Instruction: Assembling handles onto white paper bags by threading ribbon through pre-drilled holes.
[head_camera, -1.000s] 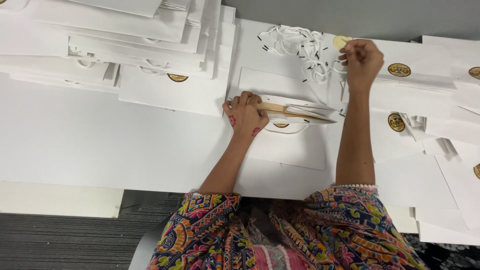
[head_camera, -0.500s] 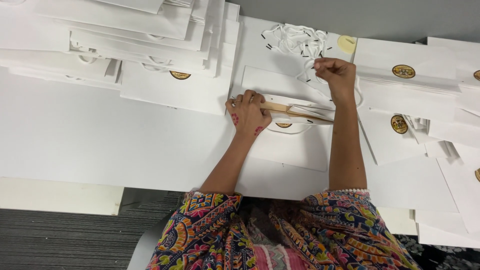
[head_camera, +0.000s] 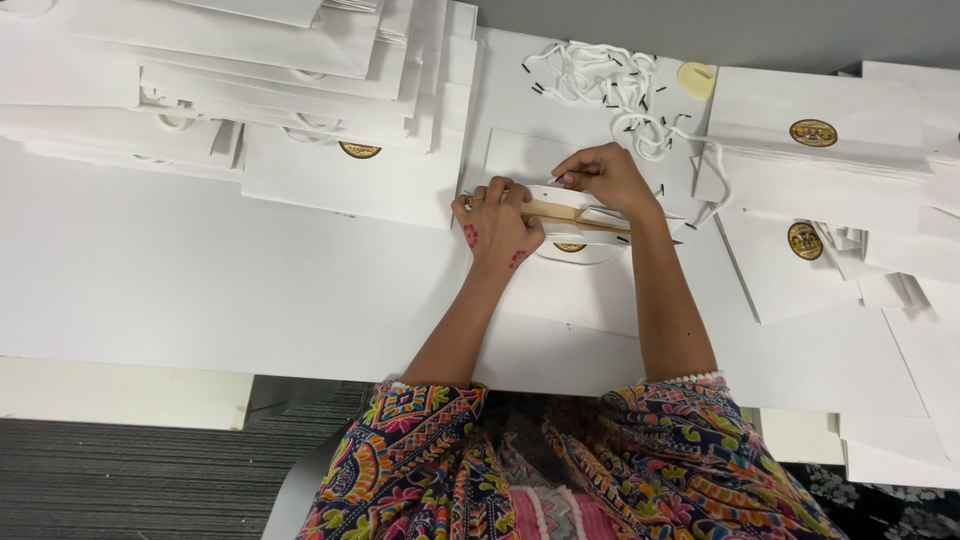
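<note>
One view only, from the head camera, looking straight down on a white work surface (head_camera: 180, 290) that fills most of the frame. Its near edge runs across the lower third; below it lies grey ribbed flooring (head_camera: 120, 480), and a plain grey wall (head_camera: 700, 30) closes the top of the frame. Both of the person's forearms reach forward from patterned multicolour sleeves (head_camera: 420, 460). The left hand (head_camera: 497, 222) is curled closed, pressing down on the mouth of a white paper bag (head_camera: 580, 290) that lies flat at the centre of the surface, its brown inner lining (head_camera: 560, 212) showing at the opening. The right hand (head_camera: 605, 175) sits just beyond, fingers pinched narrow on a thin white cord at the bag's upper edge — whether the cord passes through the bag cannot be told. A loose tangle of white cord handles with dark tips (head_camera: 600, 85) lies just behind the hands, with a small pale yellow disc (head_camera: 696, 79) beside it. Stacked flat white bags (head_camera: 270, 90) cover the upper left, one showing a round gold seal (head_camera: 359, 150). More flat bags with gold seals (head_camera: 812, 132) overlap on the right, spread to the frame edge.
</note>
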